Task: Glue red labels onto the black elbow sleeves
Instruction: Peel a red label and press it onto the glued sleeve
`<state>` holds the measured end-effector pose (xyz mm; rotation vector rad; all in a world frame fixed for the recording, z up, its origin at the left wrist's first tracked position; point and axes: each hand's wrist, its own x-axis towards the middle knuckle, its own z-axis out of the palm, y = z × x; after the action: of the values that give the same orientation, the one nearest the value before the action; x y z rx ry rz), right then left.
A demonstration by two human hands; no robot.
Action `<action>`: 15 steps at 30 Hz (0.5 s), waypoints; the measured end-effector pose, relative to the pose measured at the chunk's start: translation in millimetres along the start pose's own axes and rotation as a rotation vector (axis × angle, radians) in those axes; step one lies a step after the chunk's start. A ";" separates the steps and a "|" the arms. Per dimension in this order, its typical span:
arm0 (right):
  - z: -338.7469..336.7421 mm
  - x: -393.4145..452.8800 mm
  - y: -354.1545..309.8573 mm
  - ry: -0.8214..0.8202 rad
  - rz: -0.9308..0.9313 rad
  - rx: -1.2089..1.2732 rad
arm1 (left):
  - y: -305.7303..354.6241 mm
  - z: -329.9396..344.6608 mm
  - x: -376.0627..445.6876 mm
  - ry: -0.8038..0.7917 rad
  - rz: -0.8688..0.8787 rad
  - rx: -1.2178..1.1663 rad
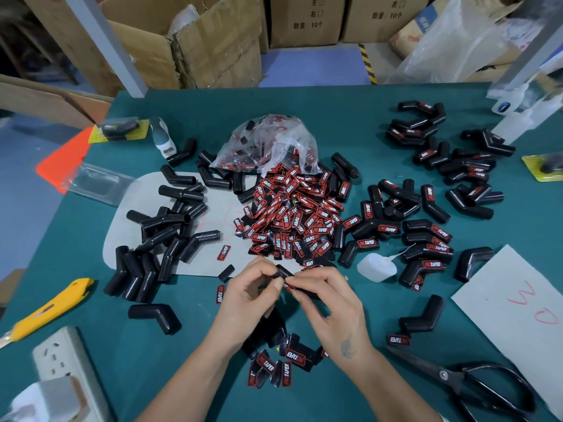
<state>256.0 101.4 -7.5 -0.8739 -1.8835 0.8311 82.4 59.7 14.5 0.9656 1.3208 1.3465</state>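
Both hands meet over the green table near its front. My left hand [248, 292] and my right hand [330, 303] together pinch one black elbow sleeve [283, 272], with a sliver of red label [289, 287] showing under the fingertips. A big heap of red-and-black labels [292, 220] lies just beyond the hands. Plain black sleeves [164, 226] are piled on the left. Sleeves bearing labels [426, 239] lie on the right. A small white glue bottle [376, 267] lies on its side right of my right hand.
A clear plastic bag [268, 144] of labels sits behind the heap. Black scissors [475, 382] lie at the front right, a yellow utility knife [48, 309] and a power strip [61, 363] at the front left. Grey card sheets [515, 303] and cardboard boxes [195, 47] surround the work area.
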 end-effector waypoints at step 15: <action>0.7 -1.2 1.4 0.010 0.010 0.026 | 0.9 1.7 -2.2 0.026 0.001 -0.069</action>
<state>256.1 101.0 -9.4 -0.8706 -1.8566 0.8538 84.4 58.0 15.7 0.9045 1.2849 1.4014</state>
